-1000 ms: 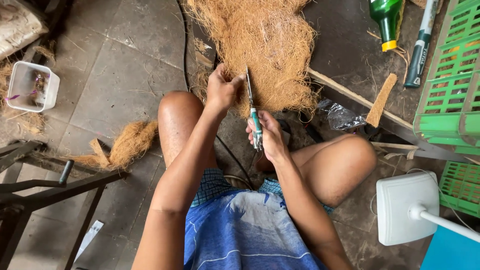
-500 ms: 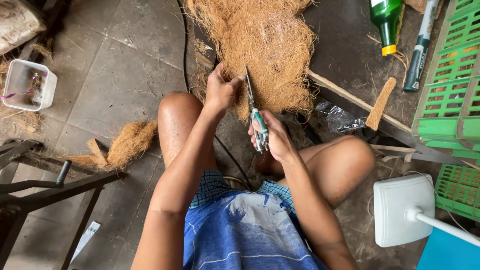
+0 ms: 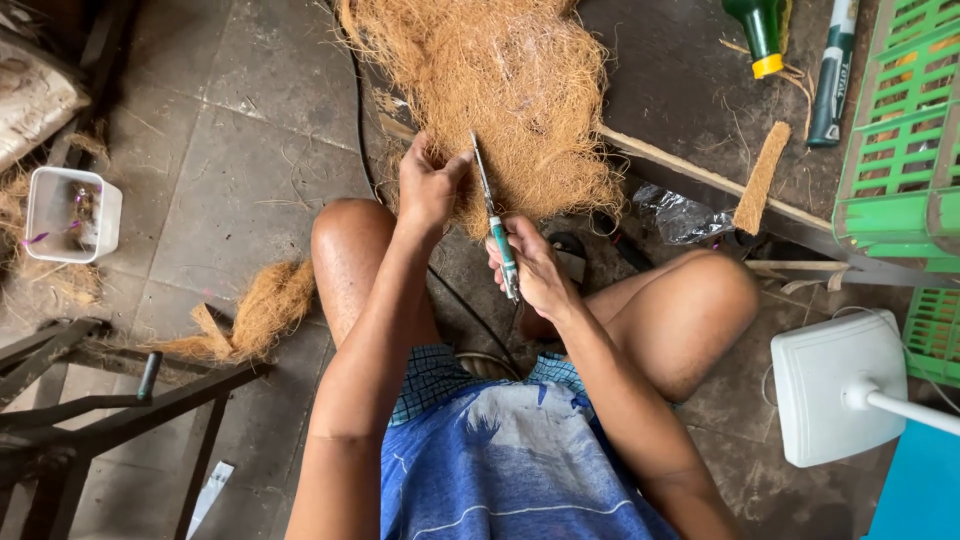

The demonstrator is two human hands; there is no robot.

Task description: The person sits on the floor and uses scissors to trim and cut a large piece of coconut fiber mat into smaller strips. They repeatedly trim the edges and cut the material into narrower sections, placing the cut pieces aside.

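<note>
Unchanged since earlier frame: left hand (image 3: 428, 188) pinches fibre (image 3: 510, 95), upper centre; right hand (image 3: 535, 268), fingers clamped on scissors (image 3: 495, 228), blades up at fibre's lower edge. Advice: hold tuft taut, snip close, clear of fingers.

Between the earlier pictures and now, the right hand (image 3: 535, 268) has shifted slightly lower and toward the person's lap, drawing the teal handles of the scissors (image 3: 496, 232) with it. The blades, which earlier lay right against the left hand's fingers, now stand just clear of the left thumb, with their tips pointing up into the coconut fibre (image 3: 510, 100). The left hand (image 3: 428, 185) has changed its hold as well: its fingers are bunched more tightly into the lower edge of the fibre, and the thumb is stretched out toward the blades. The tuft beneath the left fingers looks shorter than before
</note>
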